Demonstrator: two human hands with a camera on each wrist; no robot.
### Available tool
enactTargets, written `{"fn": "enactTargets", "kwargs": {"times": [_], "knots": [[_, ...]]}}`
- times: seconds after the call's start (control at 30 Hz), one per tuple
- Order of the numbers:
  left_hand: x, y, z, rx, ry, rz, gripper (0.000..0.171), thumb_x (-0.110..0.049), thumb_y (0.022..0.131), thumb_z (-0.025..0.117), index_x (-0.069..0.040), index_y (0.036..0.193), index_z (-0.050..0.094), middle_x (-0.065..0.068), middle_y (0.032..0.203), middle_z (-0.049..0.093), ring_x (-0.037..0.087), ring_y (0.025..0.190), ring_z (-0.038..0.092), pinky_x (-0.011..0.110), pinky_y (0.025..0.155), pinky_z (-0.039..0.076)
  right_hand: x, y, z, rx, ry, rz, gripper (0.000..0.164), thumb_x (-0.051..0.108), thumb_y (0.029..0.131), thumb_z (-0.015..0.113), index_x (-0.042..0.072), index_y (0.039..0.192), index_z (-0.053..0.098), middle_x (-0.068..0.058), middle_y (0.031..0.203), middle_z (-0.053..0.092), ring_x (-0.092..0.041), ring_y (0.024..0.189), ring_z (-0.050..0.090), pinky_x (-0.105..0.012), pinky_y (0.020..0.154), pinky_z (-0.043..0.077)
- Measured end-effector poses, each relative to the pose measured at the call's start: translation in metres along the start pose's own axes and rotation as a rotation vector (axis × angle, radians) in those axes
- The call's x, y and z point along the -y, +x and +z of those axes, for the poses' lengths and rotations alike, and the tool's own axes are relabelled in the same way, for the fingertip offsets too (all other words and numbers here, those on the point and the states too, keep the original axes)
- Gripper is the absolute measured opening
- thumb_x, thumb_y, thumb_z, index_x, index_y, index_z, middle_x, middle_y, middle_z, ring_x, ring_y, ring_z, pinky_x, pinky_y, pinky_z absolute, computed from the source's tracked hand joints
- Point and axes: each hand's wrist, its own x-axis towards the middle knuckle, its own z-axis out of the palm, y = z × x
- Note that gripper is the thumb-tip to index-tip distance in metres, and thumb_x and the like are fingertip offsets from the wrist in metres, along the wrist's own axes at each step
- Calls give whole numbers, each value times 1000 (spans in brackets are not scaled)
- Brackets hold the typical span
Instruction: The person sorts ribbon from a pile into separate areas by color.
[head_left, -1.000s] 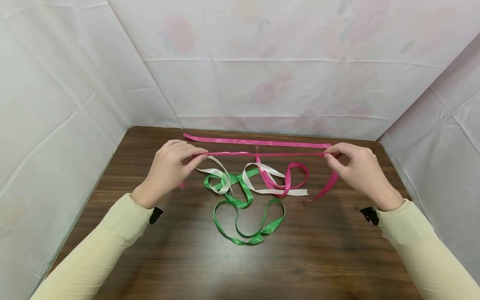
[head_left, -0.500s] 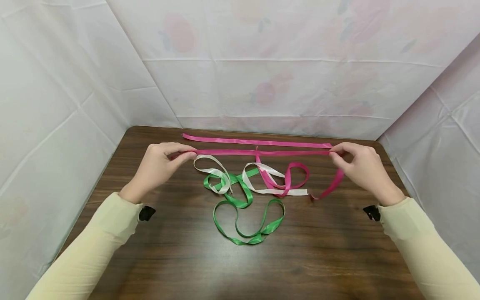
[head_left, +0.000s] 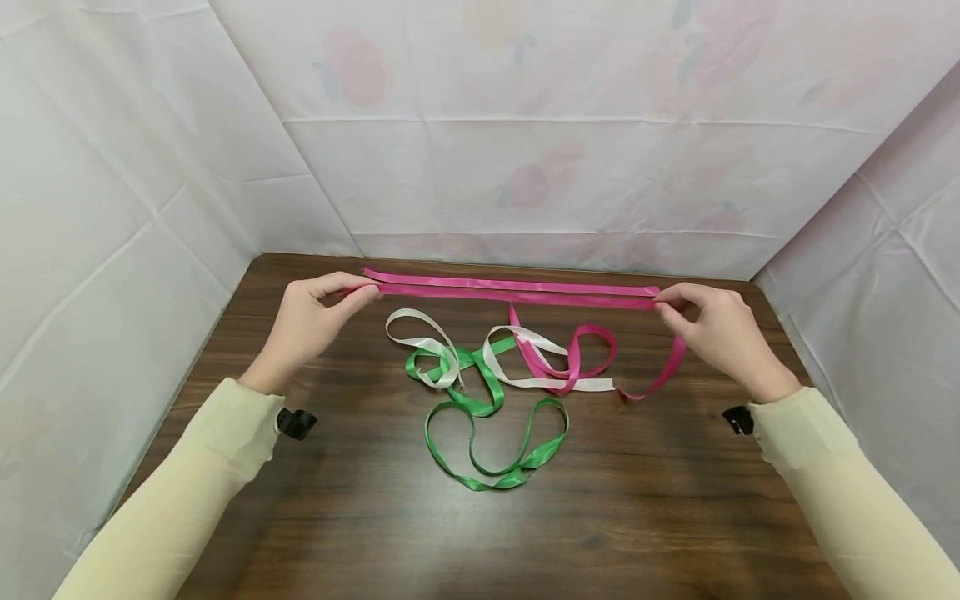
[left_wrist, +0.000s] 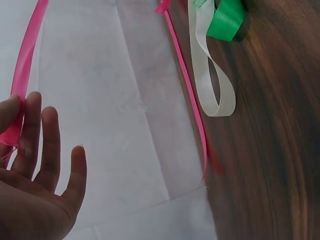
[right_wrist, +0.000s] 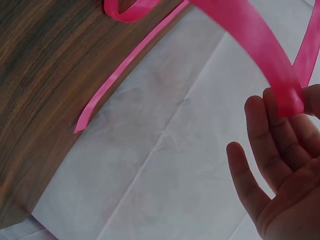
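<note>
A pink ribbon (head_left: pixel 465 293) is stretched nearly straight between my two hands. Thumb and forefinger of my left hand (head_left: pixel 315 321) pinch it at the left; in the left wrist view the ribbon's end shows below that thumb, other fingers loosely spread. My right hand (head_left: pixel 712 333) pinches the ribbon at the right, and a loose tail (head_left: pixel 667 375) droops from there toward the table. Just behind the held stretch, a second pink ribbon (head_left: pixel 517 285) lies straight along the table's back edge. In the right wrist view the pinched pink ribbon (right_wrist: pixel 260 45) folds over at my fingertips.
Mid-table, a white ribbon (head_left: pixel 438 346), another white ribbon (head_left: pixel 525 382), a looped pink ribbon (head_left: pixel 576 358) and a green ribbon (head_left: pixel 491 387) overlap. Nearer me lies a curled green ribbon (head_left: pixel 551 450). Pale cloth (head_left: pixel 480 167) walls off the back and sides of the brown table (head_left: pixel 480 542).
My left hand has moved outward to the left and slightly away from me, lengthening the stretch of ribbon. The held ribbon has shifted back, close to the straight pink one.
</note>
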Motion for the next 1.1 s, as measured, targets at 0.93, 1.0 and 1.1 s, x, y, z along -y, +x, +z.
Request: {"fn": "enactTargets", "kwargs": {"times": [0.93, 1.0, 1.1], "knots": [[42, 15, -13, -110, -43, -244, 41, -40, 91, 79, -10, 118, 79, -35, 82, 71, -7, 75, 57, 14, 61, 42, -51, 6, 1, 17, -41, 98, 20, 25, 101, 68, 11, 111, 78, -16, 100, 79, -9, 67, 54, -26, 66, 42], [46, 14, -14, -109, -45, -263, 42, -41, 91, 78, -9, 118, 78, -34, 81, 71, -7, 75, 58, 16, 60, 41, -55, 6, 1, 21, -37, 107, 22, 27, 101, 67, 11, 111, 78, -17, 99, 78, -8, 63, 53, -25, 65, 41], [51, 15, -15, -109, -54, -287, 44, -42, 91, 78, -8, 119, 77, -33, 80, 71, -7, 77, 62, 16, 60, 41, -62, 5, 2, 20, -32, 121, 23, 29, 101, 67, 11, 111, 78, -16, 96, 78, -6, 59, 52, -24, 61, 42]]}}
